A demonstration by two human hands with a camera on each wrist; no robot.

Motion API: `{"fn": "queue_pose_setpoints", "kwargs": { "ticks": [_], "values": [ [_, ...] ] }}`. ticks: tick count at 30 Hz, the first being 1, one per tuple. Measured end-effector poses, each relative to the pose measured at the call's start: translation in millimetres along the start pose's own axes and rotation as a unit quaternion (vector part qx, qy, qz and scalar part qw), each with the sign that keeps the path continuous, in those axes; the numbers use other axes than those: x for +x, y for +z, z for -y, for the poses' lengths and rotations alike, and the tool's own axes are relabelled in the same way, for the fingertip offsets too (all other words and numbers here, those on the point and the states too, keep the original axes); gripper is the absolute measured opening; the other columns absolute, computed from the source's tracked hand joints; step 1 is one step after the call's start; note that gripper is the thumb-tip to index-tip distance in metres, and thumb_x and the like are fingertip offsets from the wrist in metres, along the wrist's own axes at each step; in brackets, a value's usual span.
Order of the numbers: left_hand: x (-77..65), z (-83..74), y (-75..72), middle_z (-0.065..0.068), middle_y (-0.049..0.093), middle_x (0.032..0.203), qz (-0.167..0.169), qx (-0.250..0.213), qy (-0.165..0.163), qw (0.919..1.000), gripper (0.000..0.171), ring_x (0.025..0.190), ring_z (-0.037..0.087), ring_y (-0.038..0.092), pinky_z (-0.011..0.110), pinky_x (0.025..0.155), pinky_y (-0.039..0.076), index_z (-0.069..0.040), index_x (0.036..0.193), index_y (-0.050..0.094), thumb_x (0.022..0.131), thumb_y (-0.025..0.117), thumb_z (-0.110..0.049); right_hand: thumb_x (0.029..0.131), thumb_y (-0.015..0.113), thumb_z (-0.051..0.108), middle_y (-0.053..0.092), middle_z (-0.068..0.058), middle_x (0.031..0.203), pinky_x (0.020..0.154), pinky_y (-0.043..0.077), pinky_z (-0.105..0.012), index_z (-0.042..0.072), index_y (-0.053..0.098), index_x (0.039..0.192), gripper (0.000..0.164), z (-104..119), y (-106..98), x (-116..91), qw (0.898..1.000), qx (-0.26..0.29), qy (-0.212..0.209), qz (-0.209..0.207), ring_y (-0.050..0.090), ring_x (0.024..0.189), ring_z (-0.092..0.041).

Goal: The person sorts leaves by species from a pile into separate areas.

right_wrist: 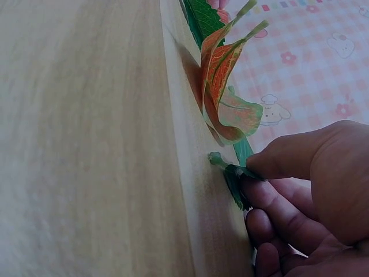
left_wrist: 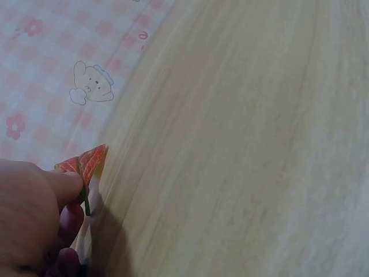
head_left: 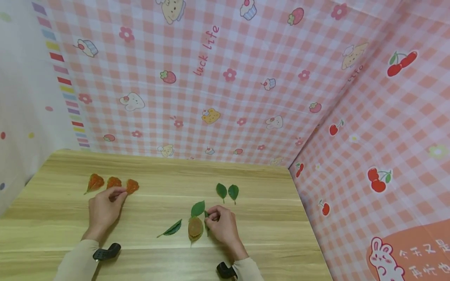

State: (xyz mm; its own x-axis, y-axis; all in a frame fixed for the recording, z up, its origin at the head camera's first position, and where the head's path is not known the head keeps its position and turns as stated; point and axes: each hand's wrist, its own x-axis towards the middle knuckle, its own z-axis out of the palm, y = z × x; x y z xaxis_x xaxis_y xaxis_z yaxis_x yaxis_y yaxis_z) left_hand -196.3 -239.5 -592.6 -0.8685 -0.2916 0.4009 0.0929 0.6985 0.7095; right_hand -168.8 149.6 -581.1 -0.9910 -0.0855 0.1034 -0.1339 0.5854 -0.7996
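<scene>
My left hand (head_left: pixel 105 208) pinches an orange-red artificial leaf (head_left: pixel 132 186) between thumb and fingers; its veins and green stem show in the left wrist view, where the leaf (left_wrist: pixel 91 164) stands partly behind the thumb. Two similar orange leaves, one (head_left: pixel 95 182) farther left and one (head_left: pixel 114 182) partly behind the hand, complete a row. My right hand (head_left: pixel 224 225) pinches a dark green leaf (right_wrist: pixel 233 186) near its stem, just above the tabletop. Beside it lie curled orange-brown leaves (head_left: pixel 195 227), stacked, with a green leaf (head_left: pixel 198 208) just behind them.
Two green leaves, one left (head_left: pixel 221 190) and one right (head_left: pixel 233 192), lie side by side behind the right hand. A folded green leaf (head_left: pixel 172 228) rests between the hands. Checked pink cloth (head_left: pixel 197 128) backs the wooden table (head_left: pixel 158 265); another checked cloth (head_left: pixel 351 148) borders its right side.
</scene>
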Motion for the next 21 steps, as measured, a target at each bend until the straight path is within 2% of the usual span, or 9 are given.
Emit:
{"fn": "queue_pose_setpoints", "kwargs": {
  "ticks": [21],
  "values": [
    [1.5,4.1,-2.5,0.022,0.086,0.095,0.010,-0.008,-0.021,0.9997,0.011,0.073,-0.031,0.044,0.005,0.075,0.034,0.001,0.105,0.086,0.100,0.085,-0.009,0.093,0.087,0.002,0.079,-0.003,0.083,0.071,0.053,-0.018,0.004,0.081,0.102,0.011,0.8,-0.3,0.3,1.000,0.010,0.007,0.004,0.062,0.072,0.002]
  ]
}}
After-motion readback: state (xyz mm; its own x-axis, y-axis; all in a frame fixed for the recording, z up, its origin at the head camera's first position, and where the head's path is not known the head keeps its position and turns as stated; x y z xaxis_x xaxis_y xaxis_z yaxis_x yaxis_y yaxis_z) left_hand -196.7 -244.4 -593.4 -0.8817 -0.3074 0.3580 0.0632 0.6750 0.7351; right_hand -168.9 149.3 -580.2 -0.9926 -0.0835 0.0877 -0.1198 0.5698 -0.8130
